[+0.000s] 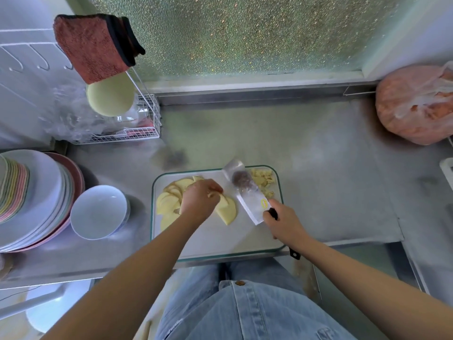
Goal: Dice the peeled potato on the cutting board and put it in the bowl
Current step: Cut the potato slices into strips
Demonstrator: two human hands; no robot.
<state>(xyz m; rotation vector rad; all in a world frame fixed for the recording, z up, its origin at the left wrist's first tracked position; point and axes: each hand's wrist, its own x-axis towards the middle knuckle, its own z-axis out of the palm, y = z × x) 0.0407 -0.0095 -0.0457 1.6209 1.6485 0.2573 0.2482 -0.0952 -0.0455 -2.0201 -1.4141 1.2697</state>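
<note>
As left hand (199, 201) pins slices (167, 205), right (284, 223) grips cleaver (247, 196).

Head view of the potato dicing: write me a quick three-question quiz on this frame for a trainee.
1. True or false: the bowl already holds potato.
2. The right hand grips: A) a cleaver B) a plate C) a cloth.
3. In which corner of the cutting board does the diced pile lie?
Key: 1 false; 2 A; 3 the far right corner.
</note>
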